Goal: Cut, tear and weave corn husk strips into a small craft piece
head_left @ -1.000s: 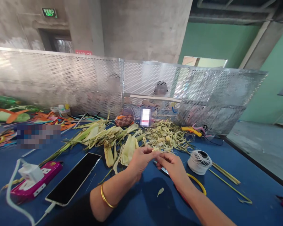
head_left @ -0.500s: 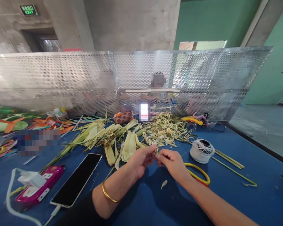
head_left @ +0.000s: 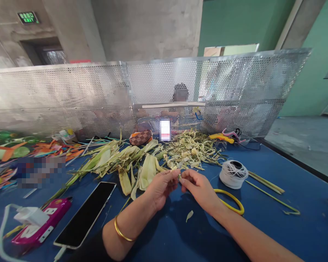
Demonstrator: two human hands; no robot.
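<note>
My left hand [head_left: 164, 185], with a gold bangle on the wrist, pinches a small yellow-green bit of corn husk [head_left: 179, 176] above the blue table. Thumb and forefinger of my right hand [head_left: 198, 186] close on the same bit from the other side. The fingers cover most of it, so its full shape cannot be made out. Just beyond my hands lie a heap of shredded husk strips [head_left: 192, 149] and wider corn husk leaves [head_left: 148, 171]. One small husk scrap [head_left: 189, 216] rests on the table below my hands.
Right of my hands are a spool of white cord [head_left: 233, 174], a yellow ring [head_left: 239, 207] and thin stalks [head_left: 268, 183]. A phone [head_left: 86, 214] and a magenta power strip [head_left: 43, 222] lie left. A perforated metal screen [head_left: 164, 80] borders the back, people behind it.
Both hands stay together at nearly the same spot, still pinching the husk bit, with slight finger movement. The whole view has shifted and tilted a little.
</note>
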